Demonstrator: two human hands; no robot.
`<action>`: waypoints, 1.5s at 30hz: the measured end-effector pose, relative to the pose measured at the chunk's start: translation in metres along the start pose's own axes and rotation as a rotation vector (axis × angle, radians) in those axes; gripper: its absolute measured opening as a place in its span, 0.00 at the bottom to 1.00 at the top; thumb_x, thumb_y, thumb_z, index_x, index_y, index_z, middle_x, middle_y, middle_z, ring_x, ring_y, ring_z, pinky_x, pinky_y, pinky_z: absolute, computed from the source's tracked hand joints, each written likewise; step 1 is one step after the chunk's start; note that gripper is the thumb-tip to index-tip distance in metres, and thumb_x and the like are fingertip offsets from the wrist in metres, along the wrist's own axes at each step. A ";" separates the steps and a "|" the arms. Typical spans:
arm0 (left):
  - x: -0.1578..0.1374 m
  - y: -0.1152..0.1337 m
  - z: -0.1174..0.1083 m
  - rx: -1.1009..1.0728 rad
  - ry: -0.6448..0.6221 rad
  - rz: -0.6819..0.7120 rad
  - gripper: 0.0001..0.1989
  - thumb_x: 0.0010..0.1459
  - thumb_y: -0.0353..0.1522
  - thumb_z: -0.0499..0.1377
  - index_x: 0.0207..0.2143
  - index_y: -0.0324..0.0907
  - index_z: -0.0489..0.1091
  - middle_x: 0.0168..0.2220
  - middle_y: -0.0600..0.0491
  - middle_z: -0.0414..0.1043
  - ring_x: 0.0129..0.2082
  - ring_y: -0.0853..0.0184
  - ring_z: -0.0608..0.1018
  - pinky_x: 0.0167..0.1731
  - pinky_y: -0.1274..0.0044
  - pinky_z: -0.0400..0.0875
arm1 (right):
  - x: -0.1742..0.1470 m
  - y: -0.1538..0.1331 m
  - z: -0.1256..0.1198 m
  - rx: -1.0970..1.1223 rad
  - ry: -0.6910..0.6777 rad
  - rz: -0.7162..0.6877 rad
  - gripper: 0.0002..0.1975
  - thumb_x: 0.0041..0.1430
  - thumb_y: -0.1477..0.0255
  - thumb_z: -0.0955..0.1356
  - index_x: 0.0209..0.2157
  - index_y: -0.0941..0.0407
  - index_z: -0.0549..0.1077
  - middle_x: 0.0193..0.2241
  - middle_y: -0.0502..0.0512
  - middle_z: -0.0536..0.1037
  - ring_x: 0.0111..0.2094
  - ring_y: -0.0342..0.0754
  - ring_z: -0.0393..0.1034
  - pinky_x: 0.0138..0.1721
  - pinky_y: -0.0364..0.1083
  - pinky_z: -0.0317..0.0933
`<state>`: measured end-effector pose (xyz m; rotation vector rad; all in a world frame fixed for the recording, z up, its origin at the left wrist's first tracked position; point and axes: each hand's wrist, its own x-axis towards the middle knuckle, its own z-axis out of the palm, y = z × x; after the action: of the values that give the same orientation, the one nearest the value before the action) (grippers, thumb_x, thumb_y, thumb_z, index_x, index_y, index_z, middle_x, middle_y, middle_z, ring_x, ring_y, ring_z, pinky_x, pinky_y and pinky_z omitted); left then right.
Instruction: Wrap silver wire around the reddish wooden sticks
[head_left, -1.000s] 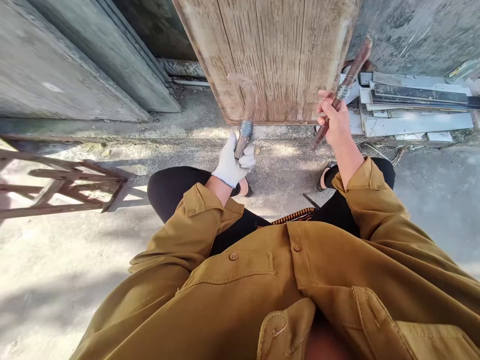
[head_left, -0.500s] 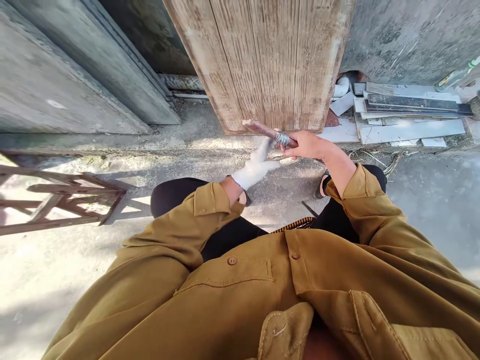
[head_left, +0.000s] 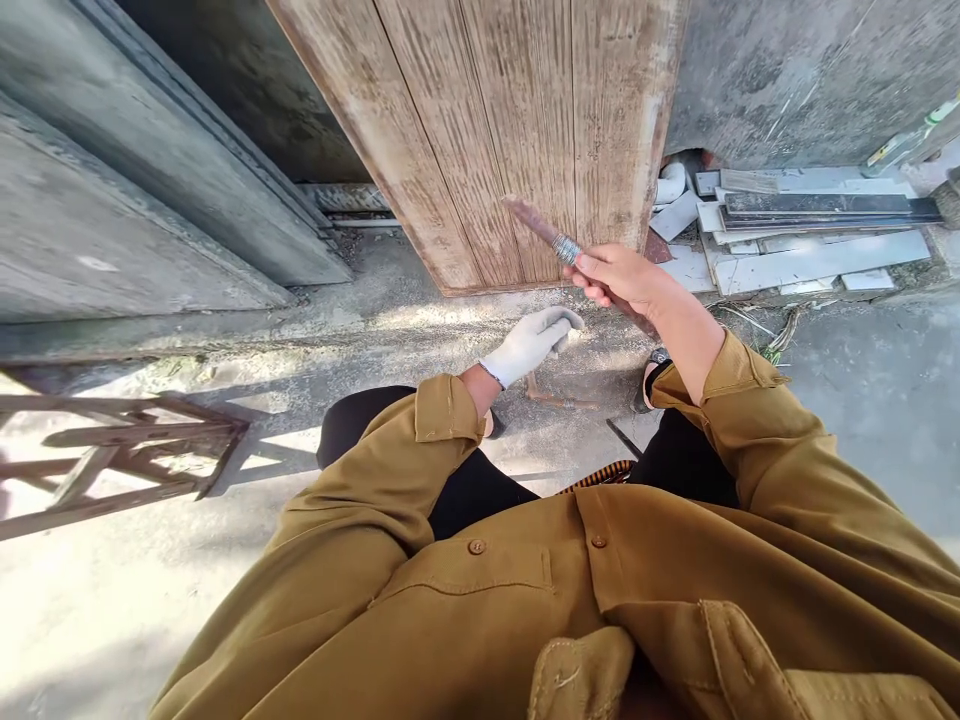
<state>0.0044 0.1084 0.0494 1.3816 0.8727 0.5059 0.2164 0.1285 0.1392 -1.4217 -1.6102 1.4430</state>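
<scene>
My right hand (head_left: 615,275) is bare and closed around a brown wooden stick (head_left: 534,220). Silvery wire is wound round the stick just ahead of my fingers. Its far part points up and left, over the lower part of a weathered plank panel (head_left: 480,140), and its near end shows below my palm. Lower and to the left, my left hand (head_left: 532,338) wears a white glove with a greyish palm. The gloved fingers are loosely bent, apart from the stick, with nothing visible in them. Beneath them on the ground lies a thin brown bent piece (head_left: 564,402).
A slatted wooden frame (head_left: 135,440) stands at the left. White and dark strips (head_left: 817,225) are piled by the wall on the right, near a white pipe (head_left: 670,183). A dark thin bar (head_left: 622,438) and a striped orange-black cord (head_left: 600,476) are near my legs.
My left hand has come away from the wire-wrapped stick and dropped lower. My right hand keeps the stick, its far end now tilted higher. The view has shifted slightly.
</scene>
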 end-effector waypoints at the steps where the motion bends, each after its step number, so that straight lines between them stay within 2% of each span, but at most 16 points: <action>1: -0.002 0.004 0.002 0.011 -0.043 -0.032 0.07 0.69 0.33 0.60 0.41 0.42 0.78 0.23 0.56 0.69 0.23 0.68 0.70 0.25 0.79 0.64 | 0.005 0.005 -0.005 -0.129 0.063 -0.010 0.20 0.80 0.54 0.74 0.39 0.53 0.73 0.28 0.50 0.69 0.27 0.46 0.64 0.28 0.44 0.61; 5: -0.012 0.019 -0.004 0.183 -0.202 -0.046 0.08 0.67 0.35 0.60 0.38 0.43 0.79 0.22 0.56 0.68 0.21 0.68 0.68 0.24 0.78 0.61 | 0.012 0.025 -0.023 -0.738 0.100 0.044 0.13 0.73 0.70 0.77 0.33 0.54 0.76 0.26 0.53 0.73 0.33 0.53 0.71 0.39 0.48 0.65; 7: -0.014 0.022 -0.014 0.289 -0.154 -0.002 0.09 0.65 0.35 0.61 0.36 0.43 0.80 0.22 0.57 0.68 0.22 0.68 0.68 0.24 0.78 0.60 | 0.005 0.027 -0.025 -0.906 -0.193 0.148 0.14 0.68 0.78 0.77 0.28 0.55 0.76 0.23 0.52 0.73 0.29 0.50 0.70 0.36 0.47 0.62; 10: -0.012 0.022 -0.025 0.315 -0.087 0.052 0.09 0.62 0.35 0.62 0.35 0.42 0.81 0.26 0.55 0.72 0.24 0.67 0.70 0.26 0.77 0.62 | -0.013 0.017 -0.022 -0.751 -0.774 0.160 0.14 0.68 0.80 0.76 0.27 0.57 0.78 0.21 0.47 0.75 0.25 0.44 0.68 0.33 0.44 0.59; 12: -0.009 0.021 -0.027 0.239 -0.056 0.064 0.08 0.62 0.35 0.63 0.34 0.42 0.80 0.27 0.54 0.74 0.25 0.67 0.70 0.27 0.76 0.64 | -0.023 0.007 -0.020 -0.517 -0.871 0.026 0.13 0.70 0.75 0.76 0.29 0.57 0.80 0.23 0.45 0.76 0.26 0.42 0.69 0.33 0.41 0.60; 19: -0.005 0.015 -0.006 -0.013 0.006 0.088 0.06 0.68 0.31 0.62 0.37 0.41 0.79 0.26 0.52 0.73 0.26 0.67 0.74 0.32 0.77 0.71 | -0.012 -0.001 -0.012 -0.016 0.075 -0.164 0.23 0.77 0.52 0.76 0.36 0.53 0.72 0.26 0.48 0.72 0.27 0.44 0.66 0.28 0.42 0.62; 22: -0.005 0.013 -0.002 0.059 -0.068 0.017 0.07 0.68 0.30 0.60 0.38 0.40 0.79 0.27 0.52 0.76 0.27 0.66 0.76 0.32 0.77 0.72 | 0.008 0.016 -0.010 -0.098 0.328 -0.087 0.23 0.82 0.51 0.72 0.37 0.52 0.70 0.29 0.50 0.72 0.29 0.45 0.69 0.31 0.44 0.64; 25: -0.009 0.017 -0.009 0.211 -0.167 -0.014 0.09 0.70 0.32 0.59 0.41 0.40 0.81 0.26 0.55 0.74 0.24 0.67 0.73 0.28 0.78 0.68 | 0.019 0.029 -0.013 -0.448 0.392 0.023 0.19 0.86 0.60 0.69 0.37 0.54 0.72 0.33 0.56 0.77 0.35 0.48 0.73 0.40 0.47 0.68; 27: -0.013 0.024 -0.021 0.359 -0.178 0.029 0.10 0.69 0.33 0.61 0.41 0.41 0.82 0.25 0.56 0.72 0.23 0.69 0.70 0.27 0.77 0.65 | 0.019 0.030 -0.017 -0.695 0.271 0.077 0.16 0.85 0.66 0.70 0.38 0.56 0.75 0.33 0.58 0.78 0.37 0.50 0.73 0.43 0.49 0.67; 30: -0.014 0.030 -0.043 0.379 -0.051 0.075 0.10 0.69 0.33 0.61 0.37 0.41 0.81 0.25 0.55 0.70 0.25 0.68 0.71 0.30 0.75 0.67 | 0.010 0.021 -0.023 -0.857 -0.254 0.193 0.17 0.84 0.72 0.70 0.34 0.58 0.77 0.27 0.54 0.76 0.31 0.47 0.69 0.38 0.46 0.63; 32: -0.012 0.028 -0.053 0.311 -0.011 0.085 0.08 0.67 0.33 0.62 0.35 0.41 0.80 0.28 0.52 0.74 0.27 0.66 0.73 0.32 0.74 0.70 | 0.003 0.015 -0.026 -0.720 -0.689 0.206 0.19 0.82 0.70 0.73 0.32 0.60 0.78 0.23 0.49 0.74 0.27 0.42 0.67 0.34 0.43 0.61; 34: -0.007 0.021 -0.055 0.220 -0.007 0.117 0.07 0.64 0.34 0.64 0.35 0.41 0.80 0.32 0.49 0.78 0.30 0.65 0.76 0.34 0.73 0.73 | -0.003 0.013 -0.028 -0.413 -0.918 0.035 0.23 0.81 0.60 0.75 0.32 0.60 0.78 0.24 0.47 0.74 0.26 0.39 0.66 0.32 0.40 0.60; 36: -0.001 0.011 -0.048 0.127 -0.012 0.156 0.06 0.65 0.34 0.65 0.37 0.41 0.81 0.35 0.48 0.81 0.33 0.63 0.79 0.38 0.71 0.77 | -0.005 0.015 -0.028 -0.086 -0.829 -0.217 0.29 0.77 0.47 0.76 0.35 0.59 0.78 0.27 0.46 0.74 0.26 0.37 0.64 0.31 0.39 0.59; 38: 0.005 0.000 -0.035 0.061 -0.021 0.137 0.08 0.69 0.34 0.62 0.39 0.41 0.81 0.35 0.48 0.81 0.35 0.63 0.81 0.42 0.70 0.80 | -0.003 0.019 -0.028 0.084 -0.498 -0.334 0.31 0.74 0.42 0.75 0.38 0.57 0.77 0.28 0.47 0.74 0.25 0.38 0.62 0.28 0.39 0.58; 42: 0.009 -0.012 -0.020 0.078 -0.039 -0.047 0.07 0.67 0.30 0.62 0.36 0.41 0.80 0.29 0.50 0.77 0.29 0.66 0.78 0.32 0.77 0.74 | 0.009 0.033 -0.027 -0.135 0.047 -0.168 0.23 0.82 0.50 0.70 0.38 0.54 0.74 0.31 0.53 0.75 0.29 0.45 0.67 0.29 0.43 0.62; 45: 0.004 -0.007 -0.026 0.106 -0.086 -0.053 0.07 0.66 0.31 0.62 0.38 0.41 0.80 0.26 0.53 0.73 0.25 0.67 0.74 0.28 0.78 0.70 | 0.018 0.042 -0.025 -0.425 0.091 -0.064 0.20 0.82 0.57 0.72 0.35 0.54 0.74 0.30 0.57 0.76 0.37 0.53 0.75 0.37 0.47 0.69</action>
<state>-0.0150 0.1267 0.0432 1.4625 0.8738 0.3613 0.2474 0.1481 0.1031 -1.6180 -1.9622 1.0206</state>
